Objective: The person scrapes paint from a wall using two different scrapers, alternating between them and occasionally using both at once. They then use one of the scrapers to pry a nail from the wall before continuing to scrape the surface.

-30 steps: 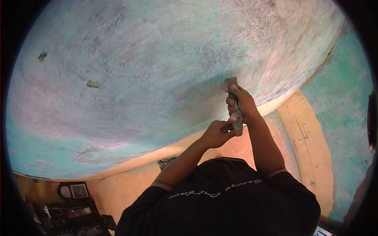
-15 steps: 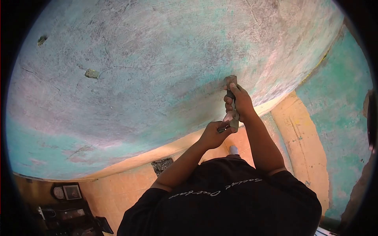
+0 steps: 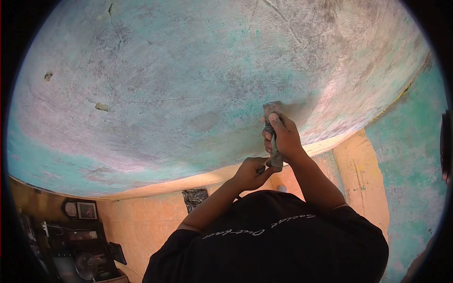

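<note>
My right hand (image 3: 286, 137) is closed around a worn, grey-brown flat block (image 3: 271, 109), its thumb pressed along the face. The block's upper end is at the painted wall (image 3: 188, 89); whether it touches cannot be made out. A limp grey strip (image 3: 276, 162), like sandpaper or cloth, hangs below the fist. Just below and to the left, my left hand (image 3: 249, 174) is closed, with the dark end of a small tool (image 3: 261, 169) showing between its fingers. Its fingertips are close to the lower end of the strip, and the rest of the tool is hidden.
The wall has thin cracks and a chipped hole (image 3: 101, 107). An orange tiled floor (image 3: 141, 226) lies below, with a black patterned item (image 3: 194, 199) near the wall's foot. A fan (image 3: 86, 265) and dark furniture stand lower left; a green wall (image 3: 410, 174) rises at right.
My right hand and the block have moved slightly down and left in view. My left hand has dropped a little, and the shiny piece seen by its fingers is now hidden. The view has shifted.
</note>
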Available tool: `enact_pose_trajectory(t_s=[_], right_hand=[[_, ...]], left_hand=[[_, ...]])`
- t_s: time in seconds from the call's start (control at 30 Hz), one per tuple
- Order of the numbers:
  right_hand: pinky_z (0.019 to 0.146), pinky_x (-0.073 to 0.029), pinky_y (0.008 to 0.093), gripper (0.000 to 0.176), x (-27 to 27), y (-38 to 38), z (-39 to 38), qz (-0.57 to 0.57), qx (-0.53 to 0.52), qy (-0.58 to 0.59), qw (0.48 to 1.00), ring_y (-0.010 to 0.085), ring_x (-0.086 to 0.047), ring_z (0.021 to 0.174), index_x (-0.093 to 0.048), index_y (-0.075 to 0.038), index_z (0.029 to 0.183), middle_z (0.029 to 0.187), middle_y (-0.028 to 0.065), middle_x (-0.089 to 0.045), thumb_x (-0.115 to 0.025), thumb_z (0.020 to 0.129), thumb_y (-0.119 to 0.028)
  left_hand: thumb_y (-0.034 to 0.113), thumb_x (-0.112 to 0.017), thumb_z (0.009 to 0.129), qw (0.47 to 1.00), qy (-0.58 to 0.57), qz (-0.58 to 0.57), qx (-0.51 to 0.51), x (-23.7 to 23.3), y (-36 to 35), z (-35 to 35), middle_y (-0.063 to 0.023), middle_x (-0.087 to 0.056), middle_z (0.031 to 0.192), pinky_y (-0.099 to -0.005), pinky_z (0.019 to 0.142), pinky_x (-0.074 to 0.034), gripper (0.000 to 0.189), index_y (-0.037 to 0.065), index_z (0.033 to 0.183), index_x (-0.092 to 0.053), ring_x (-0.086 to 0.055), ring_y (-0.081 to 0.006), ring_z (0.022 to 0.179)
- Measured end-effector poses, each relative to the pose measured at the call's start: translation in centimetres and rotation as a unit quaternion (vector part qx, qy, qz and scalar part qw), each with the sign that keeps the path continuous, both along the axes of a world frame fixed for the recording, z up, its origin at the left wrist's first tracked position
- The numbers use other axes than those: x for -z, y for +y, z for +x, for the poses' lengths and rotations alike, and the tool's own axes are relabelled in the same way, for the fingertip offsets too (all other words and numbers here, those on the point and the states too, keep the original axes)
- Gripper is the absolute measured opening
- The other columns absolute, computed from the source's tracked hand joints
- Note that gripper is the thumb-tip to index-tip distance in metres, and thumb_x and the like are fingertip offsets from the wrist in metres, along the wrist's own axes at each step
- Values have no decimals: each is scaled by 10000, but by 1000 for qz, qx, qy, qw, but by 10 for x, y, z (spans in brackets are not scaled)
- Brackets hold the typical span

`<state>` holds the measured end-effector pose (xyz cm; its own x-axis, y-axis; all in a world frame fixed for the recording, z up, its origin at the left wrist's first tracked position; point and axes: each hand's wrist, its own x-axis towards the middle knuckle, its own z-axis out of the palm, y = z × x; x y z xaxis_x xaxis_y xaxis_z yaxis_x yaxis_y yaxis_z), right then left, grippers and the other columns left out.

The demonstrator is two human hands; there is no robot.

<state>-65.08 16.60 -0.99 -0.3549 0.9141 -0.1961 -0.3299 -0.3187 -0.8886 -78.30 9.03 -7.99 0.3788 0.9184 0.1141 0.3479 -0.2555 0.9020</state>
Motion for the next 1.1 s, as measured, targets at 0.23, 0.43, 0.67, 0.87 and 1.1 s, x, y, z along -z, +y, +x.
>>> enact_pose_trajectory(t_s=[0.23,0.43,0.67,0.87,1.1], right_hand=[[392,-372,265,308,22,-8,6,-13,-28,-11,999,111,-411,417,-493,-36,1025,599,17,-444,-426,966,-331],[396,-371,271,291,1,1,3,-5,-32,-16,999,108,-417,433,-490,-52,1020,601,10,-445,-415,970,-329],[400,-369,267,291,18,-7,6,-31,-27,-2,999,108,-407,427,-482,-56,1032,600,6,-441,-413,971,-332],[417,-374,270,310,3,-1,6,-33,-29,14,999,112,-414,435,-494,-39,1030,603,14,-445,-427,965,-335],[414,-372,274,322,19,-9,7,-52,-36,13,998,119,-407,424,-477,-46,1044,594,18,-438,-424,966,-354]], left_hand=[[166,-641,855,998,-57,32,4,19,-11,9,-38,-629,668,-268,542,-415,207,53,1027,-652,-513,-83,556],[224,-650,839,999,-24,-30,8,5,4,-2,-48,-539,555,-282,500,-377,205,81,984,-674,-435,-103,484],[169,-654,848,999,-15,-42,15,20,-5,-3,-40,-641,721,-258,584,-437,201,19,982,-648,-536,-63,632],[280,-697,814,998,-23,-61,23,-5,5,-3,-49,-523,535,-299,503,-369,246,39,839,-654,-430,-106,500],[269,-690,822,993,-116,-11,-9,30,-12,5,-35,-560,570,-287,517,-385,256,31,914,-672,-462,-98,521]])
